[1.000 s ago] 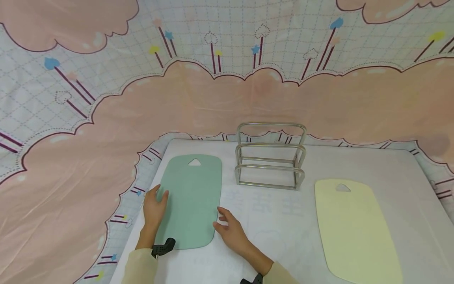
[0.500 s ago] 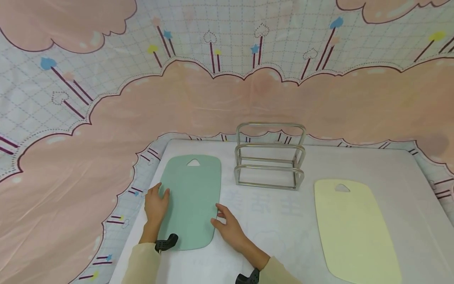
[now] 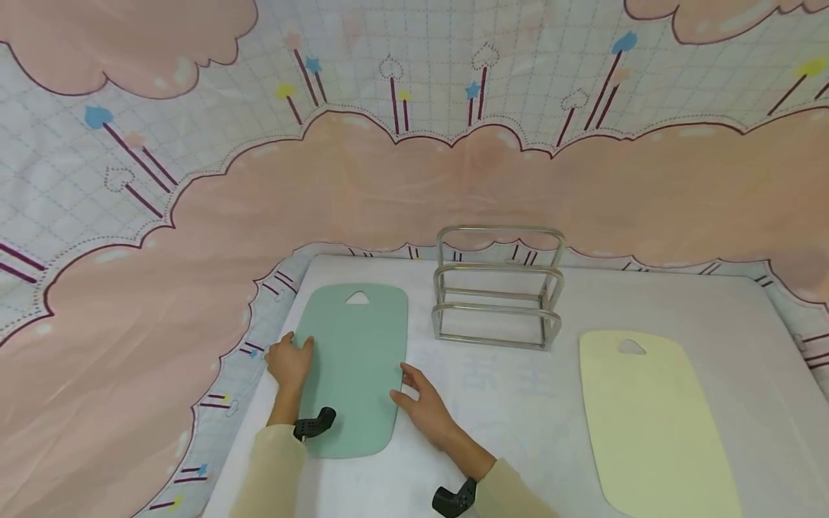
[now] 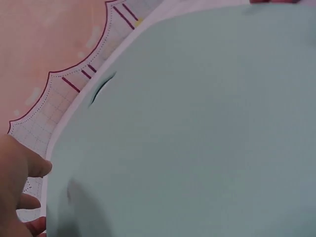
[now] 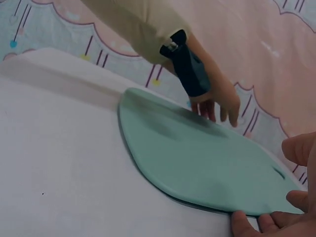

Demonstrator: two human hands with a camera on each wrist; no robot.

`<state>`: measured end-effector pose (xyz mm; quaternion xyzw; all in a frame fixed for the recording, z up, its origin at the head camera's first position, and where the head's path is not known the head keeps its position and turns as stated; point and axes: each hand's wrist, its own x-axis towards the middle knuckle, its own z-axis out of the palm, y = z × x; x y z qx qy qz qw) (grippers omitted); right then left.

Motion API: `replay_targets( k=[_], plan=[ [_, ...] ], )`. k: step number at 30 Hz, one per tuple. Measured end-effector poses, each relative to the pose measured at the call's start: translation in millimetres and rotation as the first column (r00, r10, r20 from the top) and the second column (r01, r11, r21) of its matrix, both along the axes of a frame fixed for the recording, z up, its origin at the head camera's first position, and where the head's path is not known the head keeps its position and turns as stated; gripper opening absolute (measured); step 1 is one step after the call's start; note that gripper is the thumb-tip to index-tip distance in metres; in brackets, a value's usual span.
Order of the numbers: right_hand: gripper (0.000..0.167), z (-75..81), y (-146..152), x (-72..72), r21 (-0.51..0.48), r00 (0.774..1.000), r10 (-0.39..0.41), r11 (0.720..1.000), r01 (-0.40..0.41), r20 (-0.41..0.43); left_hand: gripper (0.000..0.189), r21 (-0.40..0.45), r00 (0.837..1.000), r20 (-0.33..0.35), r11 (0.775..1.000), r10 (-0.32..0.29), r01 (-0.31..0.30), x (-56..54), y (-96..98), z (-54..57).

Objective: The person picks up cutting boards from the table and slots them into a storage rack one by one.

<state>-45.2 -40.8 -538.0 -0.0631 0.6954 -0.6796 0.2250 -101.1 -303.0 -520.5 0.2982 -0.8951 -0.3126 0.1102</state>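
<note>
Green cutting board (image 3: pixel 356 367): lies flat on the left part of the white bench (image 3: pixel 512 453), with a triangular cutout (image 3: pixel 358 298) near the far end. Left hand (image 3: pixel 289 362): stays at the left long edge, fingertips right by the rim, fingers loosely spread, with a gap to the thumb. Right hand (image 3: pixel 424 410): meets the opposite long edge, fingertips touching the rim in the right wrist view, thumb set well apart from the fingers. Cannot tell whether any fingertip goes beneath the board. On each wrist, a black device (image 3: pixel 315 423); farther up, cream sleeves (image 3: pixel 268 471).

Just beyond and to the right of the green board: a metal wire rack (image 3: pixel 495 267), standing upright in three tiers of hoops, tallest at the back. Farther right, well apart from both hands: a yellow cutting board (image 3: pixel 657 424), also flat, cut off by the lower border of the head view. Behind and around the bench: a printed cloth (image 3: pixel 414 180) with pink cloud shapes, thin grid lines and small blue stars.
</note>
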Motion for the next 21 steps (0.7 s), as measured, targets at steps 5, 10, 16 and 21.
replay_targets(
  k=[5, 10, 16, 21],
  plan=[
    [0.063, -1.8, 5.9, -0.5, -0.071, 0.998, 0.05, 0.996, -0.047, 0.048, 0.06, 0.139, 0.992, 0.056, 0.983, 0.111, -0.118, -3.1, -0.2, -5.1],
    [0.064, 1.7, 6.8, -2.6, -0.155, 0.994, 0.063, 0.987, -0.048, 0.093, 0.062, 0.207, 0.985, 0.063, 0.963, 0.16, -0.169, -2.9, -2.1, -6.4],
    [0.062, 2.7, 9.0, -6.0, -0.325, 0.977, 0.063, 0.946, 0.007, 0.202, 0.055, 0.232, 0.979, -0.045, 0.955, 0.201, -0.185, -4.8, 0.2, -3.6],
    [0.062, 5.4, 12.5, -9.8, -0.396, 0.968, 0.066, 0.918, 0.037, 0.244, 0.053, 0.212, 0.975, -0.132, 0.966, 0.182, -0.151, -9.2, 3.1, 3.3]
  ],
)
